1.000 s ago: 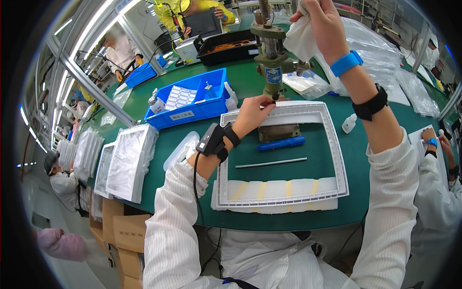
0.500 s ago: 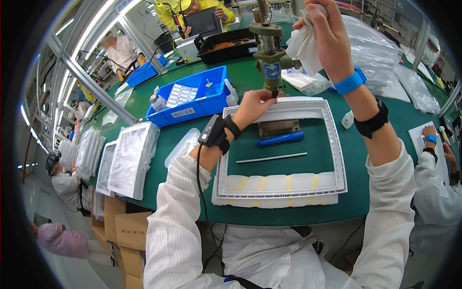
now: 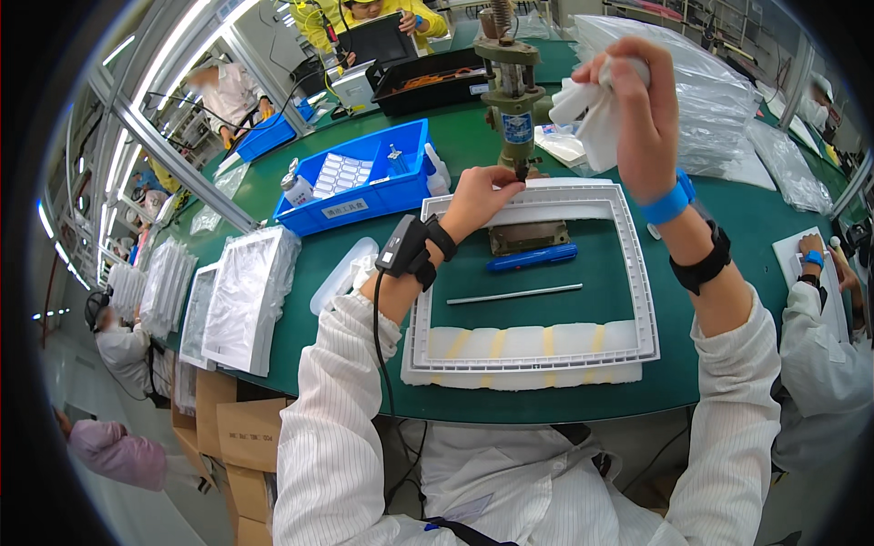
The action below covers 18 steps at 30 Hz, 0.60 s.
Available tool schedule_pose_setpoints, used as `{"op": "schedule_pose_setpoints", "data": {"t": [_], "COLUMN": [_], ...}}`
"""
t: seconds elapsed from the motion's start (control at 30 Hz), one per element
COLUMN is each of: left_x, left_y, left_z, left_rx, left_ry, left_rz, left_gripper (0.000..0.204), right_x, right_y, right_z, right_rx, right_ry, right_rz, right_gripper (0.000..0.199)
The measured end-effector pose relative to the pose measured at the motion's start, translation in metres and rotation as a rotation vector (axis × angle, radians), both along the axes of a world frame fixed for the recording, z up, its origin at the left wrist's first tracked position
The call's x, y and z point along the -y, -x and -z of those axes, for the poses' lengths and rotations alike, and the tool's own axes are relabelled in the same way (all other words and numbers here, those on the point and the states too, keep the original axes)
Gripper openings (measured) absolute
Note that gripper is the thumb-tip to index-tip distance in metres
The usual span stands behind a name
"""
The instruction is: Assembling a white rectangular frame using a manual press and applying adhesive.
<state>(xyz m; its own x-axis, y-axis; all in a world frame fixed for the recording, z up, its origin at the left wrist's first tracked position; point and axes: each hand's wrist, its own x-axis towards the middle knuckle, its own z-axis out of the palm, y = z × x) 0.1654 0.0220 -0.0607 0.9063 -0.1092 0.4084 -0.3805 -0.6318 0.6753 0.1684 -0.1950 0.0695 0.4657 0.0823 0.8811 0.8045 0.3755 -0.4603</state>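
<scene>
A white rectangular plastic frame (image 3: 645,305) lies flat on the green table, its far edge under the bench press (image 3: 517,127). My left hand (image 3: 478,198) is closed in a pinch at that far edge, right beside the press tip; what its fingertips hold is too small to make out. My right hand (image 3: 645,123), raised to the right of the press, is closed around a bunched white cloth (image 3: 596,132). Whether a lever lies under the cloth is hidden. Below the frame's near side sits a white foam pad (image 3: 519,380) with yellow strips.
Inside the frame's opening lie a blue marker (image 3: 533,257) and a thin silver rod (image 3: 514,294). A blue bin (image 3: 309,218) with bottles and labels stands at left, near bagged white frames (image 3: 246,291). Clear plastic bags (image 3: 678,91) are piled at far right. Co-workers sit around.
My right hand has come down and slightly right with the white cloth. My left hand stays pinched at the press tip, and the frame has hardly moved.
</scene>
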Motion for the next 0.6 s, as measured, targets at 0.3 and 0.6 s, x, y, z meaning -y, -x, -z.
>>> {"op": "schedule_pose_setpoints", "data": {"t": [0.3,0.6], "left_x": [-0.001,-0.001], "left_y": [-0.002,-0.001], "left_z": [0.002,0.002], "left_rx": [0.035,0.009], "left_ry": [-0.024,-0.033], "left_rz": [0.009,0.001], "left_gripper": [0.028,0.026], "right_x": [0.017,0.032], "right_y": [0.031,0.042], "right_z": [0.043,0.074], "right_rx": [0.140,0.176], "right_ry": [0.072,0.202], "right_rz": [-0.005,0.082], "right_gripper": [0.015,0.016]}}
